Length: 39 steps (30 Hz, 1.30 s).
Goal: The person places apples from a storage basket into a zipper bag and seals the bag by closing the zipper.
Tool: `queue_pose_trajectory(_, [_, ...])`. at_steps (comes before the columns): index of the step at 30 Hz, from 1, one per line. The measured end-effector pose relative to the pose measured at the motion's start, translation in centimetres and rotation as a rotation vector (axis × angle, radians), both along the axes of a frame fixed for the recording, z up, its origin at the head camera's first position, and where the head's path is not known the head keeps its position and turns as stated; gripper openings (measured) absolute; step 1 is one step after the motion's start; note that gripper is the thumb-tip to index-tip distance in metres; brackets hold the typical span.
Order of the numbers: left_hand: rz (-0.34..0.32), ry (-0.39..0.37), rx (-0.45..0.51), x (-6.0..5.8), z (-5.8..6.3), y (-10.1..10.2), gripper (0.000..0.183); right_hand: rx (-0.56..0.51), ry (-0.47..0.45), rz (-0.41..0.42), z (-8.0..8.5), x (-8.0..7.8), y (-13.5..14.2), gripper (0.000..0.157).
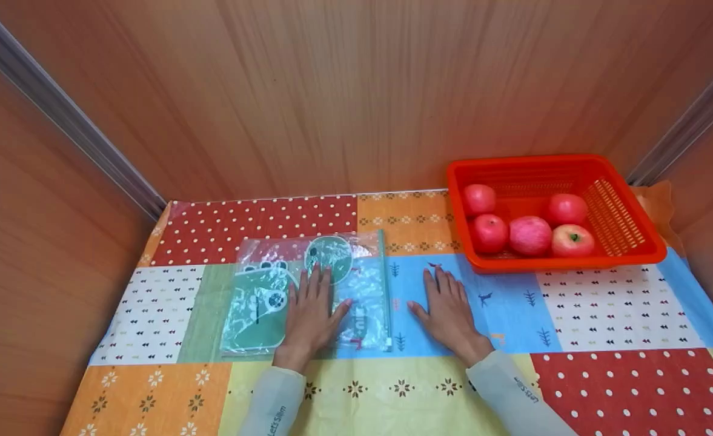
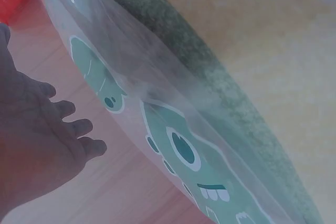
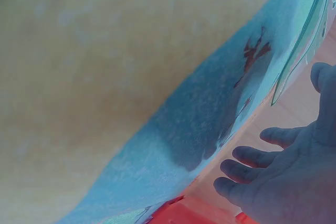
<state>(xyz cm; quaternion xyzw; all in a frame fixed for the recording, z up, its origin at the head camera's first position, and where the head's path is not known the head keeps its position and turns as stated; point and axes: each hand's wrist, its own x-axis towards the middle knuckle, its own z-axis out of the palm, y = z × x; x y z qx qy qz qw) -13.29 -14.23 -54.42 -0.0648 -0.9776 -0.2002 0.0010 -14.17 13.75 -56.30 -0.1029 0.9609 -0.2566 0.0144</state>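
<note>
Wood-grain panels (image 1: 356, 91) around a patchwork-print tablecloth (image 1: 259, 221) (dots, little trees, blossoms), grey strips (image 1: 68, 115) at the corners

"Let's Slim" in dark letters along the pale left sleeve (image 1: 275, 401), the same "Let's Slim" in dark letters along the pale right sleeve (image 1: 511, 389), pale letter-like print (image 1: 360, 321) on the clear bag (image 1: 253, 330), too unclear to read in the head view
</note>
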Motion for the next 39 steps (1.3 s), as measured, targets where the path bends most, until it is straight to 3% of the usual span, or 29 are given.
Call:
queue_pose_trajectory(19, [-0.007,-0.049,0.001,-0.1,0.2,2.8,0.083,-0.010,-0.009,-0.002,0.1,0.3,-1.3,0.074])
queue_pose_trajectory(28, [-0.018,0.002,-0.056,0.0,0.3,4.7,0.078,0.007,0.026,0.000,0.0,0.2,-1.9,0.071])
queue_pose_trajectory(39, [0.001,-0.033,-0.093,0.2,0.3,6.8,0.070,0.027,0.012,0.018,0.0,0.5,-2.6,0.068])
